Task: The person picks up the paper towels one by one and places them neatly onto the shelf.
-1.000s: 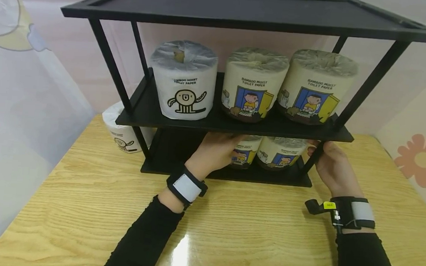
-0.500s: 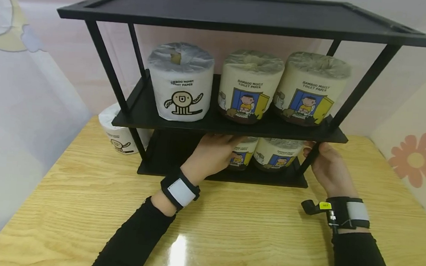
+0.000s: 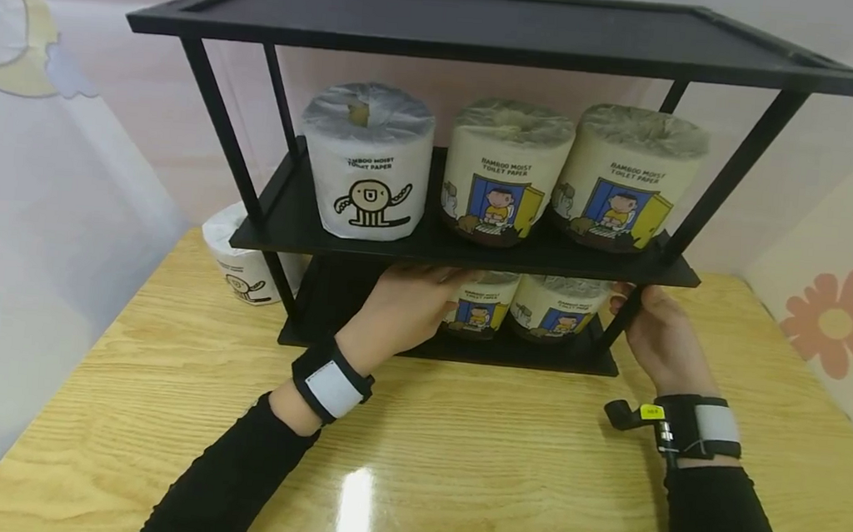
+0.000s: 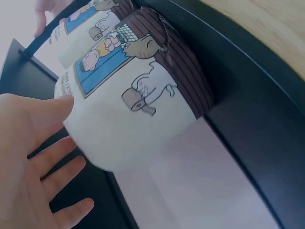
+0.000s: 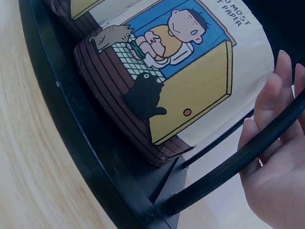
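My left hand reaches under the middle shelf, beside the left printed toilet paper roll on the bottom shelf. In the left wrist view its fingers are spread, with the thumb right at the top end of that roll. A second printed toilet paper roll stands to the right. My right hand is at the rack's front right post. The right wrist view shows the post crossing before the palm, and loosely extended fingers near the right roll.
The black rack stands on a wooden table. Its middle shelf carries a white toilet paper roll and two printed rolls. Another white roll stands on the table behind the left posts.
My left hand has drawn back to the left, showing more of the left printed roll on the bottom shelf. The right hand stays at the post. The view has shifted slightly.
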Demonstrator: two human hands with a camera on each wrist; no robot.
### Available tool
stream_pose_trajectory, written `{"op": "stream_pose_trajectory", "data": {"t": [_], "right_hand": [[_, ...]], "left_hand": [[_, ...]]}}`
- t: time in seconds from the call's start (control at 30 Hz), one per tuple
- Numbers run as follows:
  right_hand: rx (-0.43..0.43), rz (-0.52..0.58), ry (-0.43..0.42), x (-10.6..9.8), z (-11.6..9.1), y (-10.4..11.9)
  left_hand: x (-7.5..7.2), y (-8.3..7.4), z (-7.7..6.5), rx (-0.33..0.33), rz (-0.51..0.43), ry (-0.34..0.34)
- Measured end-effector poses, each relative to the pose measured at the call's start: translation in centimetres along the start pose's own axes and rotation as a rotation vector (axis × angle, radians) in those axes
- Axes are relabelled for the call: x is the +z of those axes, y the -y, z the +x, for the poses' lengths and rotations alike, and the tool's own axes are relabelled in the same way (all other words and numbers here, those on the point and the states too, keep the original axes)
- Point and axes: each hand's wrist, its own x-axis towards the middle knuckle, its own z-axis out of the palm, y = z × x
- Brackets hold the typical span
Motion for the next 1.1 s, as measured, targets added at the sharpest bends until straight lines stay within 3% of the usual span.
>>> {"op": "stream_pose_trajectory", "data": {"t": [0.13, 0.27, 0.47, 0.77, 0.93, 1.1], "right_hand": [[0.011, 0.011, 0.014, -0.1, 0.0, 0.0], [0.003, -0.034, -0.036, -0.1, -0.1, 0.0], [0.006, -0.071, -0.05, 0.2, 0.0, 0.0], [0.005, -0.078, -0.085, 0.2, -0.1, -0.2], [-0.006, -0.044, -0.072, 0.1, -0.1, -0.4], [-0.01, -0.027, -0.066, 0.0, 0.0, -0.3]], "left_hand": [[-0.5, 0.2, -0.9, 0.041, 0.039, -0.036], [-0.9, 0.4, -2.1, 0.088, 0.066, -0.062], [-1.9, 0.7, -4.6, 0.067, 0.07, -0.072], [-2.9, 1.5, -6.7, 0.063, -0.073, -0.03], [-4.4, 2.3, -6.9, 0.047, -0.192, -0.013], [-6.4, 3.2, -7.3, -0.023, -0.245, 0.073]]}}
